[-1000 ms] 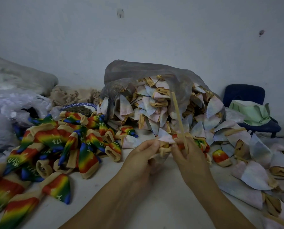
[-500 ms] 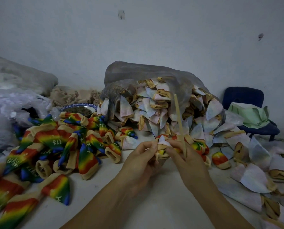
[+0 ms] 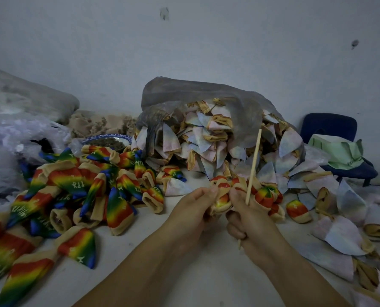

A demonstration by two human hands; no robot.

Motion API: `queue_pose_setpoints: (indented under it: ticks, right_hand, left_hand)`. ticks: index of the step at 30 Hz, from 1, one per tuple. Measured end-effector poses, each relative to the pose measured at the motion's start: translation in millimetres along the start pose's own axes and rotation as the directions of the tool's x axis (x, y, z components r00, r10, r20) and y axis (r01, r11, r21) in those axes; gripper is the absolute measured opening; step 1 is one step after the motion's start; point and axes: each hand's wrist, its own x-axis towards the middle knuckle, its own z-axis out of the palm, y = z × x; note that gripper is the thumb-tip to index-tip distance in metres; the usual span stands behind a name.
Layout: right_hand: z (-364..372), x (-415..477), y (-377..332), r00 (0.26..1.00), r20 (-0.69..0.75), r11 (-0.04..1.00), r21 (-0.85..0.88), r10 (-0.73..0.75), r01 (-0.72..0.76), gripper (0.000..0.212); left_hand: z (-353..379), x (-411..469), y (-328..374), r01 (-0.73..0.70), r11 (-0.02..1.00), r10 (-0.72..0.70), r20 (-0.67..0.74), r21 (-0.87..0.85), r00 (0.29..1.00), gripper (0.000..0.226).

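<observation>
One bag [image 3: 184, 91] of socks [image 3: 206, 138], left hand [image 3: 191, 211], right hand [image 3: 251, 220] pinching rainbow sock [image 3: 222, 201]

White tabletop [image 3: 206, 282], rainbow socks [image 3: 73, 191], pale inside-out socks [image 3: 339, 235], bag [image 3: 195, 94]

Two bare forearms run up from the bottom edge of the view, each uncovered along all its visible length from the frame's edge to the wrist. The left grip [image 3: 193, 209] and the right grip [image 3: 248, 218] are bare too, with short, rounded nails that show on the thumb and forefinger tips nearest the middle. The forearms look slim and smooth, the wide lens swelling them toward the lower edge, and dim light leaves finer marks too faint to tell.
</observation>
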Motion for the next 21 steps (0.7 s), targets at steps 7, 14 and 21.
queue_pose_setpoints:
  ticks: [7, 14, 21]
  right_hand:
    - [-5, 1, -4, 0.996, 0.072, 0.989, 0.134, 0.051, -0.061, 0.033]
    - [-1, 0, -1, 0.998, 0.04, 0.998, -0.03, -0.045, 0.046, 0.027]
    - [2, -4, 4, 0.984, 0.01, 0.922, -0.349, -0.177, 0.17, 0.03]
  left_hand:
    - [-1, 0, -6, -0.178, 0.95, 0.192, -0.033, 0.257, 0.981, 0.028]
    - [-1, 3, -11, -0.294, 0.873, 0.35, -0.081, 0.39, 0.933, 0.015]
    - [-6, 8, -13, -0.267, 0.794, 0.411, -0.158, 0.546, 0.898, 0.019]
